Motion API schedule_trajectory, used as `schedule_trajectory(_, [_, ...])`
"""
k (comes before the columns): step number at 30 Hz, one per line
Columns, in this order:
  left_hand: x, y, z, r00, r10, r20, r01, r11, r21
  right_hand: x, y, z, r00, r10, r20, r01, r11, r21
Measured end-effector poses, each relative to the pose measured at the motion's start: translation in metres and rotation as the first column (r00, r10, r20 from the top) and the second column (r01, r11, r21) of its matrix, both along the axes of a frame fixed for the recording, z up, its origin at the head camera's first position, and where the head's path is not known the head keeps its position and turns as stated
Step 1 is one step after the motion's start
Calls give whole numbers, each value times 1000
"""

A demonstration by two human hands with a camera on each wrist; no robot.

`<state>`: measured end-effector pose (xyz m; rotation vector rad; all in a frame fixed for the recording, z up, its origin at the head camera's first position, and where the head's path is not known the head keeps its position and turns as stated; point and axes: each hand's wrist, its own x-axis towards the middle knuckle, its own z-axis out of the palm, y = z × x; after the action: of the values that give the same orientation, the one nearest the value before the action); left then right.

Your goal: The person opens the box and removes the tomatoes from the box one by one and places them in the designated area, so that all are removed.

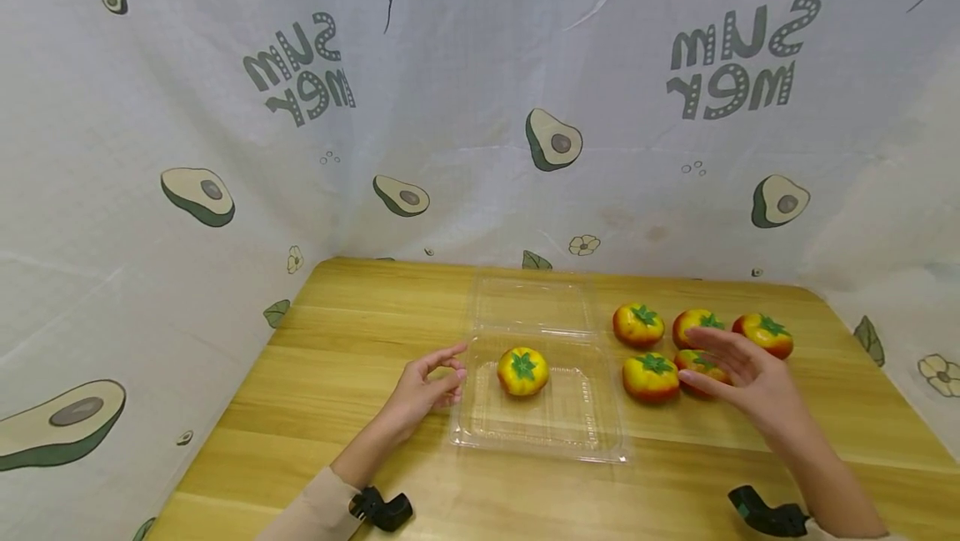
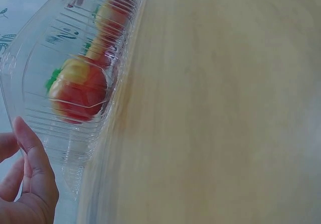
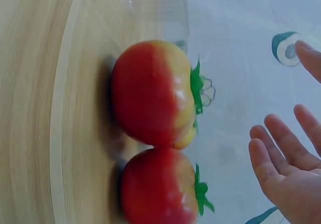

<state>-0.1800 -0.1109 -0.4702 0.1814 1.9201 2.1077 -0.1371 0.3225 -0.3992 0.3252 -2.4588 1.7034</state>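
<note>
A hinged clear plastic container [image 1: 540, 437] lies with its lid [image 1: 532, 303] folded back. One red-and-yellow persimmon [image 1: 522, 372] with a green leafy top sits inside, left of the middle. My left hand [image 1: 427, 387] holds the container's left rim between its fingers and thumb; the left wrist view shows the fingertips [image 2: 31, 143] at that edge. My right hand [image 1: 742, 378] hovers over the persimmons right of the container, fingers apart and holding nothing. Beneath it, one persimmon [image 1: 697, 368] is partly hidden. Another persimmon [image 1: 650, 377] lies just left of the right hand's fingertips.
Three more persimmons form the back row: left [image 1: 638, 325], middle [image 1: 692, 326] and right [image 1: 763, 334]. The wooden table [image 1: 352, 316] meets a white curtain [image 1: 465, 107] printed with avocados at the back and sides. A black wrist mount [image 1: 382, 509] sits on each forearm.
</note>
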Motion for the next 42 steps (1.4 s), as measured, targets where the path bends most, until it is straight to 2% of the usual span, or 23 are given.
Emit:
schedule_trajectory(4, [0, 0, -1, 1000, 3, 2, -3, 1000, 2, 1, -9, -1, 999, 51, -7, -51, 998, -43])
schedule_trajectory(15, [0, 0, -2, 1000, 6, 5, -6, 1000, 1, 2, -38, -5, 997, 72, -38, -69, 996, 64])
schedule_trajectory(22, [0, -1, -3, 1000, 14, 5, -14, 1000, -4, 2, -53, -4, 993, 115, -14, -114, 992, 52])
schedule_trajectory(30, [0, 0, -1, 1000, 13, 5, -13, 1000, -3, 0, -70, -5, 991, 129, -44, -127, 991, 33])
schedule_trajectory(37, [1, 0, -1, 1000, 10, 12, -10, 1000, 1, -1, -83, -8, 990, 126, -56, -121, 989, 81])
schedule_trajectory(42, [0, 0, 0, 1000, 11, 11, -11, 1000, -2, -2, -90, -8, 990, 136, -43, -132, 988, 82])
